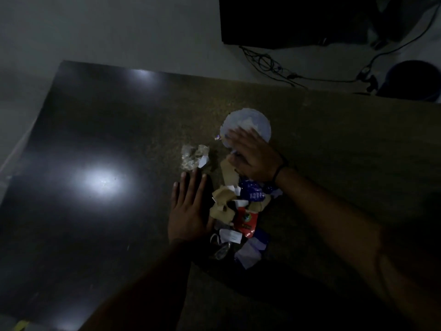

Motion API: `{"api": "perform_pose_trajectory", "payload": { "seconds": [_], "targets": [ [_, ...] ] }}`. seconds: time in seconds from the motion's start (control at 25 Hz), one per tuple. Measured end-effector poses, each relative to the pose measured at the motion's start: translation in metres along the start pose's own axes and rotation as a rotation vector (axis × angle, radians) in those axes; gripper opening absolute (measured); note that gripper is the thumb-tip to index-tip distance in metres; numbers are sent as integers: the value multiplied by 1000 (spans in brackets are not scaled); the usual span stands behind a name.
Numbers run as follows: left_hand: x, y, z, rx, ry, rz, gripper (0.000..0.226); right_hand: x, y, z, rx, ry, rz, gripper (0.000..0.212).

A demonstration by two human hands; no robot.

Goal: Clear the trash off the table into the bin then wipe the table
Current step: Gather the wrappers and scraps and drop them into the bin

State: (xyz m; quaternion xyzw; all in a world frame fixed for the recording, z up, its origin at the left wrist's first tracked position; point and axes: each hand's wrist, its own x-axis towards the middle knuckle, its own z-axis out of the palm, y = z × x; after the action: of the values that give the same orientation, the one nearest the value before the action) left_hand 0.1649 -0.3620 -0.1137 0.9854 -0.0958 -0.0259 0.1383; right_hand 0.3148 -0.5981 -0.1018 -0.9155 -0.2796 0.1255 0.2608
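A heap of trash (pixel 241 211) lies mid-table: brown paper scraps, white slips, a blue wrapper (pixel 251 191) and a red packet (pixel 247 222). Beyond it sits a round white paper plate (pixel 253 120), and a crumpled clear wrapper (pixel 193 156) lies to the left. My left hand (pixel 188 211) rests flat on the table with fingers apart, against the heap's left side. My right hand (pixel 253 154) lies spread, palm down, over the near edge of the plate and the top of the heap. Neither hand grips anything.
The dark glossy table (pixel 95 139) reflects ceiling lights on its left half. Past its far edge stand a black cabinet (pixel 298 20), tangled cables (pixel 274 65) on the pale floor and a dark round bin (pixel 412 80) at far right.
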Motion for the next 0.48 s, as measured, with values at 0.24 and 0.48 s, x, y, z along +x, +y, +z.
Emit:
{"api": "perform_pose_trajectory", "payload": {
  "seconds": [0.24, 0.48],
  "targets": [
    [1, 1, 0, 48, -23, -4, 87, 42, 10, -13, 128, 59, 86, 79],
    [-3, -1, 3, -32, 17, -45, 77, 12, -40, 0, -132, -188, -164, 80]
  ]
}}
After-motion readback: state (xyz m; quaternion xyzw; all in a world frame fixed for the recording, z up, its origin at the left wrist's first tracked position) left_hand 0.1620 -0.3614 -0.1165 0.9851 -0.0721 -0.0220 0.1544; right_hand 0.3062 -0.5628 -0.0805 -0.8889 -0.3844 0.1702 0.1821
